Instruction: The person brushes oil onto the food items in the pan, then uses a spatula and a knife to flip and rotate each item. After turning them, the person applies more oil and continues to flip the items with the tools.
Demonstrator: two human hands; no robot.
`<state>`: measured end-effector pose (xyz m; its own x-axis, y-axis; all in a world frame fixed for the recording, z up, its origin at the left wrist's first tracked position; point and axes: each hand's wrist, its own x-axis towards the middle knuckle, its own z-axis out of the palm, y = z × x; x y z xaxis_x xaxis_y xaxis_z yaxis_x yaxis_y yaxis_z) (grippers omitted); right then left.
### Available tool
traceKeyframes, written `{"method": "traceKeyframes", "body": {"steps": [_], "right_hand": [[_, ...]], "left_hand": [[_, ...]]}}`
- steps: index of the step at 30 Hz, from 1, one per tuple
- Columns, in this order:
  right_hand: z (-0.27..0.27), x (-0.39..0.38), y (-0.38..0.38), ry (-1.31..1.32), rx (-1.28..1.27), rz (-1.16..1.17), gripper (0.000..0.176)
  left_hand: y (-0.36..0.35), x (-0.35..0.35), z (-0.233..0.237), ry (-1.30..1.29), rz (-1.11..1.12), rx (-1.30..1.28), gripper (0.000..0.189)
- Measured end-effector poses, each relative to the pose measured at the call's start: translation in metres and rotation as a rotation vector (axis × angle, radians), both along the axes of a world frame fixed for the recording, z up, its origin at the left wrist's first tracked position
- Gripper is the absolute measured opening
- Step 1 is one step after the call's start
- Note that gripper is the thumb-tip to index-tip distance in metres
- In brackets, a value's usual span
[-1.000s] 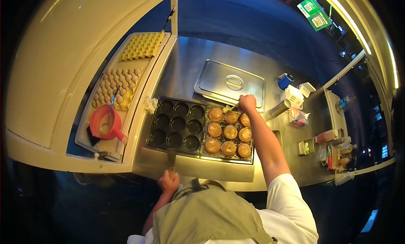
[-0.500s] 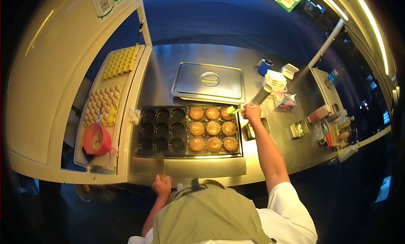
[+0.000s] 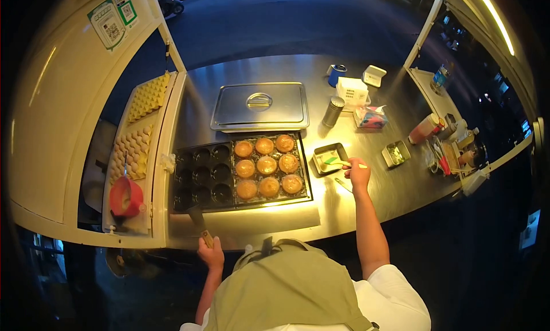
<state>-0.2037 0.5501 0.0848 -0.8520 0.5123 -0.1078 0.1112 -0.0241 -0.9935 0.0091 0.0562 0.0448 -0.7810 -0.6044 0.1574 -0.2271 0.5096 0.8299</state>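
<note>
In the head view my right hand (image 3: pixel 358 174) grips the pale handle of a green-headed brush (image 3: pixel 340 162). The brush head dips into a small square metal tray (image 3: pixel 328 170) with pale contents. My left hand (image 3: pixel 211 254) is closed round the wooden handle of a flat-bladed scraper (image 3: pixel 197 217), its blade near the pan's front edge. Several round golden cakes (image 3: pixel 266 164) sit in the right half of a black moulded pan (image 3: pixel 233 203). Dark hollows without cakes fill its left half.
A lidded steel container (image 3: pixel 235 107) stands behind the pan. A metal shaker (image 3: pixel 333 111), a tissue pack (image 3: pixel 370 118), a box of chopped greens (image 3: pixel 396 154) and bottles (image 3: pixel 426 129) are rightward. Egg trays (image 3: pixel 133 150) and a red jug (image 3: pixel 126 197) line the left.
My right hand has moved the brush from the back-right cake to the square metal tray. My left hand still holds the scraper, whose blade now tilts left. The view has shifted.
</note>
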Motion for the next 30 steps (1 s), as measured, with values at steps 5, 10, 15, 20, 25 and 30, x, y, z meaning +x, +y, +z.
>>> {"method": "traceKeyframes", "body": {"steps": [5,10,15,20,25,30], "right_hand": [[-0.021,0.024,0.008,-0.124,-0.072,0.275,0.057],[-0.081,0.096,0.073,-0.299,0.554,0.049,0.069],[-0.054,0.139,0.073,-0.370,1.068,0.134,0.049],[-0.066,0.130,0.074,-0.223,1.184,0.238,0.030],[-0.066,0.149,0.059,-0.148,1.110,0.483,0.016],[-0.043,0.152,0.004,-0.180,0.354,0.641,0.017]], "left_hand": [[0.041,-0.009,-0.004,-0.023,-0.117,0.085,0.025],[0.086,-0.020,0.033,-0.204,-0.149,0.482,0.022],[0.108,-0.024,0.047,-0.297,-0.221,0.561,0.021],[0.111,-0.045,0.062,-0.374,-0.293,0.543,0.021],[0.109,-0.063,0.081,-0.460,-0.330,0.608,0.025],[0.098,-0.077,0.080,-0.511,-0.360,0.619,0.028]]}}
